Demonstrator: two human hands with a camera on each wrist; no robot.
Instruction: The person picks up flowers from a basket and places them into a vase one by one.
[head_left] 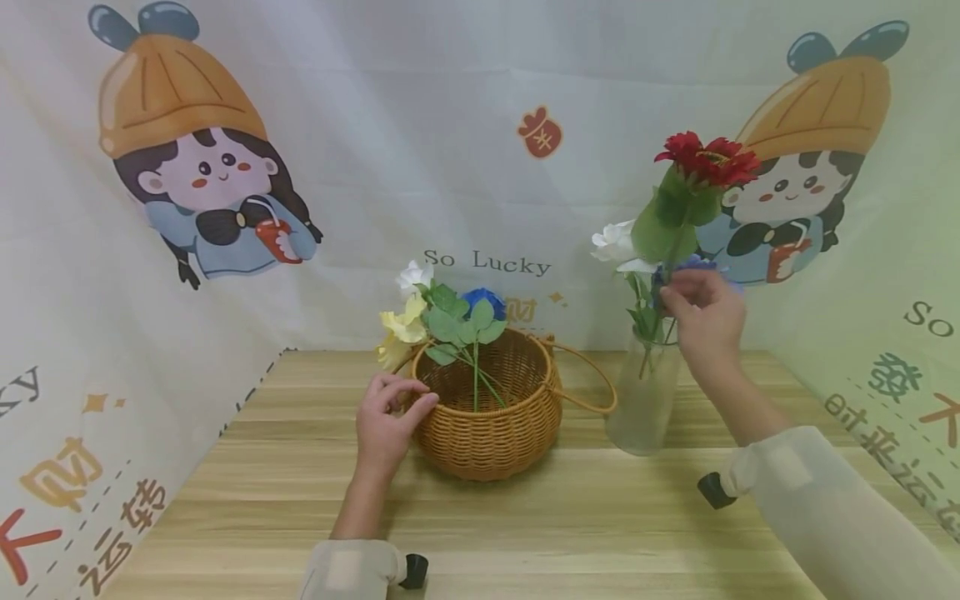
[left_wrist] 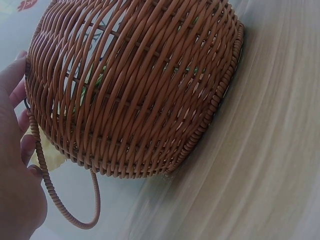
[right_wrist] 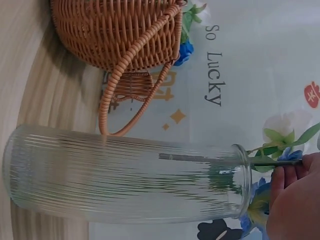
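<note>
Right sleeve [head_left: 832, 508] | basket [head_left: 487, 446] beside vase [head_left: 637, 417] | red flower [head_left: 705, 160] partly hides printed figure [head_left: 813, 125]

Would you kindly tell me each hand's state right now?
Left hand: closed, holding the basket at its rim.
Right hand: closed, pinching the red flower below its bloom.

Your basket [head_left: 491, 442] looks like rattan: coarse open weave, smooth strands, slight sheen. Vase [right_wrist: 125, 175]: clear, glass-like, glossy, finely ribbed. Red flower [head_left: 705, 160]: matt, cloth-like petals. Green stems [head_left: 476, 382] read as smooth plastic. You've got a smooth wood-grain table [head_left: 292, 475], matt creased cloth backdrop [head_left: 390, 167], and matt cloth sleeves [head_left: 847, 508].
</note>
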